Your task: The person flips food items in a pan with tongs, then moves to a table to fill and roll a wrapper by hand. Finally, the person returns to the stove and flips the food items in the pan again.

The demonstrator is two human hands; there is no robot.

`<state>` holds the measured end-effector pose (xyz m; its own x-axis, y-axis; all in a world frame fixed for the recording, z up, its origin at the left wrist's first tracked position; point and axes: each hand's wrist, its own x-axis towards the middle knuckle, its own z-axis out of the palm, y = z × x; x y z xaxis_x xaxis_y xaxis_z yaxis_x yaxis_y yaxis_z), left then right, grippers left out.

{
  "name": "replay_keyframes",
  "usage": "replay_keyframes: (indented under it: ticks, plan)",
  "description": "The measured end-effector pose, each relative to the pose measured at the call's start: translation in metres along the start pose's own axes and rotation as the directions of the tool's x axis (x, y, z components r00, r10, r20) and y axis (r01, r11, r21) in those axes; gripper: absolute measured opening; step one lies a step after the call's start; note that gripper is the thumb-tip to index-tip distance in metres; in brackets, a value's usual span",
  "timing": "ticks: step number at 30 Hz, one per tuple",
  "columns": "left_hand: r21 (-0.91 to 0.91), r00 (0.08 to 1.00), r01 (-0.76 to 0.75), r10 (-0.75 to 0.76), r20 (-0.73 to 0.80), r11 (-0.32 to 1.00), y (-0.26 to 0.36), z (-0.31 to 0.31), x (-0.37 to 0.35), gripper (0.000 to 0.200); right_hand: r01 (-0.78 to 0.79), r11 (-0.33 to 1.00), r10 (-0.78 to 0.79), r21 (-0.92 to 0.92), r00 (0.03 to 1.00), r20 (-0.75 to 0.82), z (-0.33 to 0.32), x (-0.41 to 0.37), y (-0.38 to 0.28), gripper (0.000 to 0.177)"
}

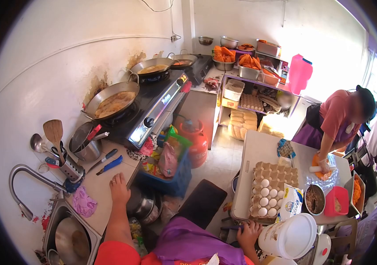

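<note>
Head view: blue knife [110,165] lies beyond the left hand [119,191], its fingers [118,178] open, empty.

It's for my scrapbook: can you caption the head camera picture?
Kitchen time: pans on the stove, eggs in a tray, and a person holding a rolling pin on something orange.

The 1 view comes from the wearer's head, facing forward and steeply down. Its wide, round lens bends the walls and darkens the corners. Closest, at the bottom edge, is the wearer's apron [193,240], with the left hand [119,190] and right hand [249,233] a little farther out. The stove [153,115] lies ahead to the left, the bench [246,165] to the right, and the back wall [237,22] farthest, at the top.
</note>
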<state>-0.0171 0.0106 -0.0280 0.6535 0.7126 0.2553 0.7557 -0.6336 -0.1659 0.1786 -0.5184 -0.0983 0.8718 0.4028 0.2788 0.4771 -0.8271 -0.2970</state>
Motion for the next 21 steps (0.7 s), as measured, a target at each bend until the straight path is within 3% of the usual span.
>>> replay_keyframes:
  ticks: [21]
  plan:
    - [-0.003, 1.000, 0.012, -0.012, 0.003, 1.000, 0.0033, -0.0059, -0.0009, 0.092, -0.005, 1.000, 0.005, -0.005, 1.000, -0.007, -0.0016, -0.0002, -0.0002, 0.036]
